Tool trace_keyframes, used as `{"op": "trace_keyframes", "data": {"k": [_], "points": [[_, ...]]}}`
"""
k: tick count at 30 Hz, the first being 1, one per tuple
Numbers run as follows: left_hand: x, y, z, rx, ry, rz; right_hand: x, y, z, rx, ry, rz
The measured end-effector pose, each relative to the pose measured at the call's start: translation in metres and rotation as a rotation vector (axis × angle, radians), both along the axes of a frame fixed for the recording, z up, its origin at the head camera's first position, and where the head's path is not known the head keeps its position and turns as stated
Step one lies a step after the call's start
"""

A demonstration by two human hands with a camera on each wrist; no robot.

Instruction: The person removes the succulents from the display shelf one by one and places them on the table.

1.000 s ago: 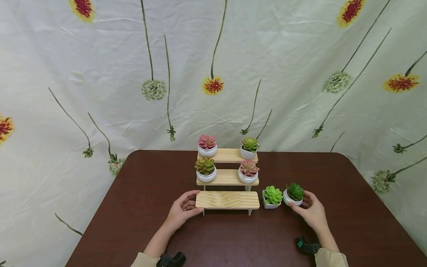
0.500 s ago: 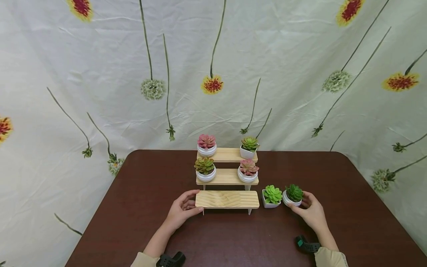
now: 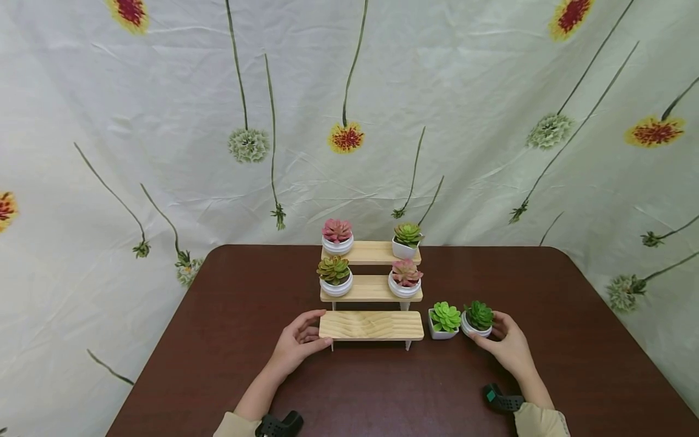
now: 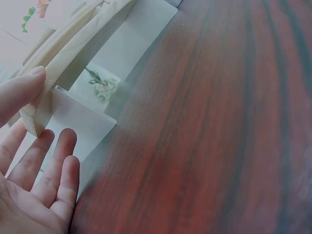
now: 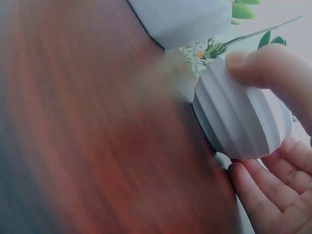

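My left hand (image 3: 297,343) pinches the left end of the lowest step of a wooden tiered plant stand (image 3: 371,326). In the left wrist view, the thumb (image 4: 22,92) lies on the board's edge and the fingertips are under its corner. My right hand (image 3: 508,346) holds a round white ribbed pot (image 5: 243,114) with a dark green succulent (image 3: 480,315), thumb on one side and fingers on the other. The pot stands upright, low at the table. Just left of it is a square white pot with a lime-green succulent (image 3: 445,317), beside the lowest step.
On the top step stand a pink succulent (image 3: 337,230) at left and a green one (image 3: 407,235) at right. The middle step bears a brownish-green succulent (image 3: 334,271) and a pale pink one (image 3: 406,273). A flowered cloth (image 3: 306,176) hangs behind the dark brown table (image 3: 246,291).
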State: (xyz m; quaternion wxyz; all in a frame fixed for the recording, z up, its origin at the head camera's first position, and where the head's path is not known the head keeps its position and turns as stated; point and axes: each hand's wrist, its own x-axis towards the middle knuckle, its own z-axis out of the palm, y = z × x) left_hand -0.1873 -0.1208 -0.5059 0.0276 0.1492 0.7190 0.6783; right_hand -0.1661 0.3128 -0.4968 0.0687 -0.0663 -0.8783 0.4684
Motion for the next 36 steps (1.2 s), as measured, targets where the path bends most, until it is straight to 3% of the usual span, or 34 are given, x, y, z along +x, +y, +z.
{"op": "trace_keyframes", "data": {"k": [5, 18, 21, 30, 36], "points": [[0.000, 0.000, -0.002, 0.006, 0.020, 0.011, 0.000, 0.000, 0.001, -0.016, -0.002, 0.020], [-0.001, 0.000, -0.003, 0.007, -0.011, 0.020, 0.000, 0.001, 0.008, -0.036, 0.043, 0.048], [0.001, 0.001, 0.001, 0.008, -0.007, 0.013, 0.000, 0.001, 0.009, -0.036, 0.076, 0.053], [-0.001, 0.000, -0.003, 0.005, 0.010, 0.013, 0.002, -0.006, 0.017, 0.024, 0.242, -0.035], [-0.001, 0.000, -0.002, 0.008, 0.015, -0.001, 0.002, -0.009, 0.019, 0.048, 0.268, -0.067]]}}
